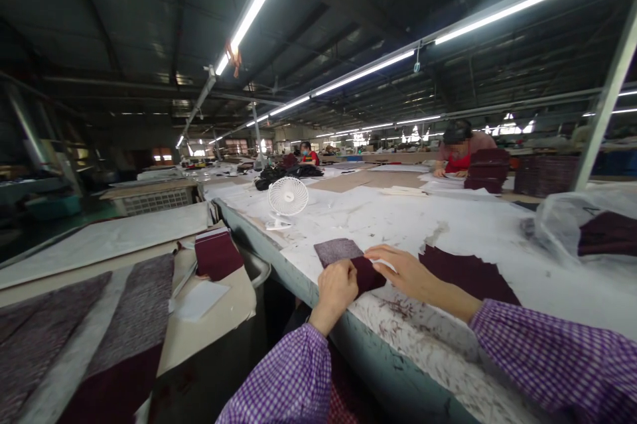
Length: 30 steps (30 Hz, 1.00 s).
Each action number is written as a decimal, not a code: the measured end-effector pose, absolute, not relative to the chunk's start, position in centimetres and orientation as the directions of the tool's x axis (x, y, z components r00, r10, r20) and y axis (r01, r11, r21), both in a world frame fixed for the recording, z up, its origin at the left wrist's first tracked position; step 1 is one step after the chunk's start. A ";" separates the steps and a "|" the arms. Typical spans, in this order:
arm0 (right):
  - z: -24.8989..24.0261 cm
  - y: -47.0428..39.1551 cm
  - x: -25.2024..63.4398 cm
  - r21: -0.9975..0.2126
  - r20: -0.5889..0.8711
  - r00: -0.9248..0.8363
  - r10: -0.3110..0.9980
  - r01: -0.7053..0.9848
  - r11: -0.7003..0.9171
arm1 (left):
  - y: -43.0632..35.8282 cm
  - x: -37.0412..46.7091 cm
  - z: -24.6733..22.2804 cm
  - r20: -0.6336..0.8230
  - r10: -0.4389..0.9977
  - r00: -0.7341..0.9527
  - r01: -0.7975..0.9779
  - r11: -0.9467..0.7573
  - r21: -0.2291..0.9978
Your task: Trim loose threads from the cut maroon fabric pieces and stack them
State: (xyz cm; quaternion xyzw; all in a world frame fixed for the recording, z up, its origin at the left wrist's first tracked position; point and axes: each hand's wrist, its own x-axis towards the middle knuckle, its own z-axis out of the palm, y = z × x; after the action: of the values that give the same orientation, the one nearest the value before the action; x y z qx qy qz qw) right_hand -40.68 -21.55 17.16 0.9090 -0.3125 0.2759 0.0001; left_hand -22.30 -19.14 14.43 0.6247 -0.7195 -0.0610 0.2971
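Observation:
A small maroon fabric piece point(367, 275) lies at the near edge of the white-covered table point(398, 218), between my hands. My left hand point(337, 288) is closed on its left side, fingers curled in. My right hand point(401, 268) rests over its upper right side, fingers extended and somewhat apart. A grey speckled fabric piece point(338, 250) sits just behind my left hand, partly under the maroon one. To the right, a larger pile of maroon fabric point(468, 273) with a jagged edge lies partly behind my right forearm.
A white fan point(287, 197) stands further back, near dark cloth point(288, 174). On the left table are a maroon stack point(217, 255) and long speckled pieces point(134, 318). A plastic bag point(562, 225) lies right. A person point(458, 152) works beside stacked maroon pieces point(488, 170); another sits farther back.

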 end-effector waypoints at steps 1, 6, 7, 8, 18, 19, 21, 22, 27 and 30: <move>17.2 -21.7 -40.8 -0.198 0.569 0.574 -0.589 -0.599 -0.775 | -19.3 -22.1 14.4 0.339 -0.941 -0.001 -0.838 0.186 0.513; 17.7 -22.1 -41.4 -0.261 0.577 0.481 -0.660 -0.657 -0.707 | -19.6 -21.6 14.4 0.316 -0.949 0.021 -0.777 0.183 0.602; 17.8 -22.1 -41.6 -0.252 0.527 0.534 -0.661 -0.645 -0.722 | -19.5 -21.7 14.4 0.324 -0.946 0.000 -0.785 0.200 0.587; 17.8 -22.1 -41.8 -0.236 0.459 0.611 -0.645 -0.616 -0.752 | -19.4 -21.8 14.3 0.338 -0.941 -0.024 -0.793 0.223 0.566; 16.5 -21.8 -41.4 0.095 0.199 0.790 -0.580 -0.605 -0.791 | -18.2 -22.8 14.3 0.420 -0.783 -0.460 -0.841 0.535 0.077; 16.3 -22.0 -41.4 0.083 0.216 0.777 -0.592 -0.618 -0.782 | -18.2 -23.1 14.4 0.398 -0.784 -0.477 -0.846 0.532 0.035; 16.1 -22.5 -41.6 0.004 0.261 0.742 -0.618 -0.641 -0.768 | -18.3 -23.5 14.8 0.353 -0.793 -0.497 -0.853 0.521 -0.029; 16.1 -22.7 -41.9 -0.056 0.282 0.721 -0.633 -0.646 -0.761 | -18.4 -23.6 14.9 0.334 -0.798 -0.503 -0.854 0.517 -0.050; 16.2 -23.7 -43.4 -0.304 0.331 0.618 -0.713 -0.646 -0.700 | -18.6 -24.0 15.7 0.293 -0.836 -0.465 -0.876 0.482 -0.015; 16.6 -24.0 -43.9 -0.353 0.352 0.568 -0.744 -0.655 -0.668 | -18.7 -24.4 16.0 0.269 -0.850 -0.453 -0.879 0.477 0.027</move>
State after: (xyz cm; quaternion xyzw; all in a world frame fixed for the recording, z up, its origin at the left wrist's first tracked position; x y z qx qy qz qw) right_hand -43.90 -23.97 16.57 0.8807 -0.3972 0.2411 -0.0917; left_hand -24.36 -18.66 16.02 0.5081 -0.8504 0.0580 0.1238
